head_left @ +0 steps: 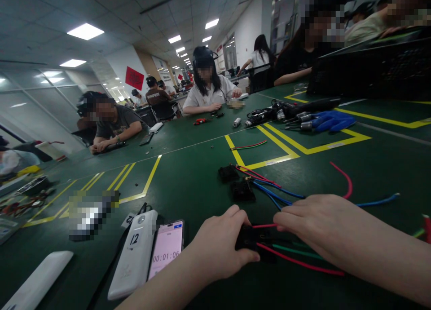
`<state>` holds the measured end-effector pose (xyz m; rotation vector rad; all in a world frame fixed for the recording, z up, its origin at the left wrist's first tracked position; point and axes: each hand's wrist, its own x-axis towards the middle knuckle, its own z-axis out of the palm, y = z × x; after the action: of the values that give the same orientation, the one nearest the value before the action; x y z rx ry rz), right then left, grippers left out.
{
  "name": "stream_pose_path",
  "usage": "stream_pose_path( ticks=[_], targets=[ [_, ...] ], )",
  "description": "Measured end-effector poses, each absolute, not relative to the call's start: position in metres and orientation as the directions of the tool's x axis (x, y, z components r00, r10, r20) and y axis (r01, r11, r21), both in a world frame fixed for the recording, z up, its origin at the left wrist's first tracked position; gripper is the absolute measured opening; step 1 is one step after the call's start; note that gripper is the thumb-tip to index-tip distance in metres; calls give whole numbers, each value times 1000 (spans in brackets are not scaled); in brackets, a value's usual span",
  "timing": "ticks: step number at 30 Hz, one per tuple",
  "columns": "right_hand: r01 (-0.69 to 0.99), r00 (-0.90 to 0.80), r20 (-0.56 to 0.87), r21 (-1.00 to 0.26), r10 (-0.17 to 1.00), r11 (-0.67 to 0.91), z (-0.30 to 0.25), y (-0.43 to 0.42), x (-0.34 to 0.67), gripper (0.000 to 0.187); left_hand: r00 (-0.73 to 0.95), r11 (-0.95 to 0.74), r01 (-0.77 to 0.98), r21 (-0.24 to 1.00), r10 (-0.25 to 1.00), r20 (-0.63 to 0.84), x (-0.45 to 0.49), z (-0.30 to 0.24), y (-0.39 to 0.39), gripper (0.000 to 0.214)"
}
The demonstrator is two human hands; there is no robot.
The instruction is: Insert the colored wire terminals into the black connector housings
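Observation:
My left hand [225,242] grips a small black connector block [247,236], its thumb and fingers closed around the sides. Red and green wires [299,258] run out of the block to the right. The fingertips of my right hand [313,222] pinch a red wire [264,226] that leads into the block. Just beyond lie two more black connector blocks [243,191], with red and blue wires [276,193] fanning out of them. A blue wire and a loose-looking red wire [345,179] show past my right wrist.
Left of my arm lie a phone [166,245] showing a timer and a white power bank [133,256] marked 12. Electric screwdrivers [299,121], blue gloves [332,121] and yellow tape outlines [274,162] are farther across the green table [195,166]. Co-workers [208,90] sit opposite.

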<state>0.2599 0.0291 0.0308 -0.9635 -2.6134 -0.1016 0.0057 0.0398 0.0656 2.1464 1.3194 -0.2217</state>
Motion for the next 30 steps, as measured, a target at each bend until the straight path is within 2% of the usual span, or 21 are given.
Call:
stream_pose_path(
  ticks=[6, 12, 18, 20, 23, 25, 27, 30],
  targets=[
    [582, -724, 461, 9, 513, 813, 29, 27, 257, 34, 503, -337, 850, 404, 747, -435, 6, 64, 39, 50],
    [581, -735, 439, 12, 518, 814, 32, 29, 257, 31, 494, -325, 856, 403, 746, -446, 6, 67, 40, 49],
    [568, -712, 514, 22, 478, 823, 31, 28, 254, 31, 490, -333, 860, 386, 748, -447, 7, 67, 39, 49],
    [599, -714, 444, -12, 541, 801, 28, 30, 258, 32, 488, -330, 861, 387, 751, -444, 7, 67, 38, 49],
    [695, -691, 234, -47, 684, 718, 22, 38, 267, 34, 485, -316, 859, 403, 755, -441, 6, 67, 37, 50],
    [736, -662, 131, -70, 738, 673, 20, 41, 273, 35, 477, -301, 861, 409, 758, -444, 5, 67, 37, 51],
    [742, -655, 86, -117, 751, 660, 20, 43, 276, 34, 471, -291, 863, 414, 761, -446, 5, 68, 36, 51],
    [740, -648, 90, -157, 756, 654, 24, 41, 276, 34, 472, -286, 859, 424, 762, -443, 5, 68, 36, 51]
  ],
)
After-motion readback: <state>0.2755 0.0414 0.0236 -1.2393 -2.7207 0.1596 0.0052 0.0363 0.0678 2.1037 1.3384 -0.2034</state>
